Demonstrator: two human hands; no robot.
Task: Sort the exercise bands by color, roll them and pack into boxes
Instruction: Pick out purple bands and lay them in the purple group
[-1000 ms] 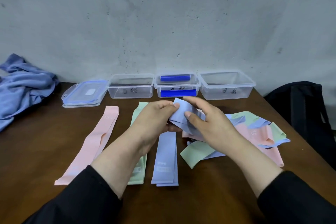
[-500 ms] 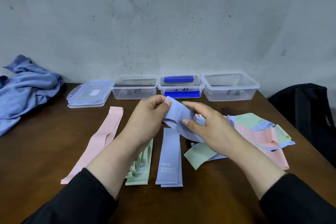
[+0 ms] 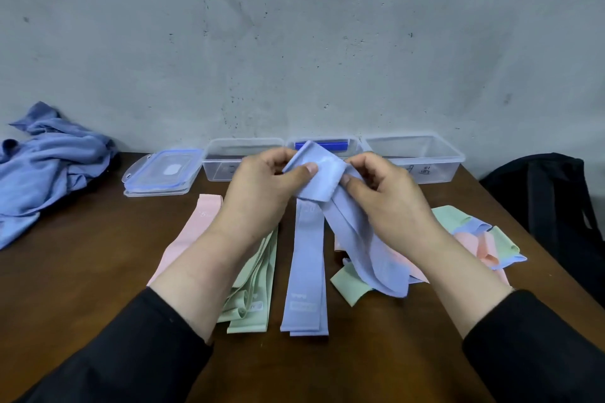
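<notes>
- Currently, my left hand (image 3: 262,186) and right hand (image 3: 386,193) both pinch the blue band (image 3: 319,178), raised between them.
- Sorting step underway.
- Next, I judge: lay it on the blue stack (image 3: 307,271) below.

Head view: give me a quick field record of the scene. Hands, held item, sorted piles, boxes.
left hand: pinches top of blue band
right hand: pinches same band
blue band: lifted, tail trailing to the table
pink band: flat, leftmost
green bands: beside pink
blue stack: flat, centre
unsorted pile: mixed colours, right
boxes: three, open, at the wall
lids: stacked left of boxes
</notes>
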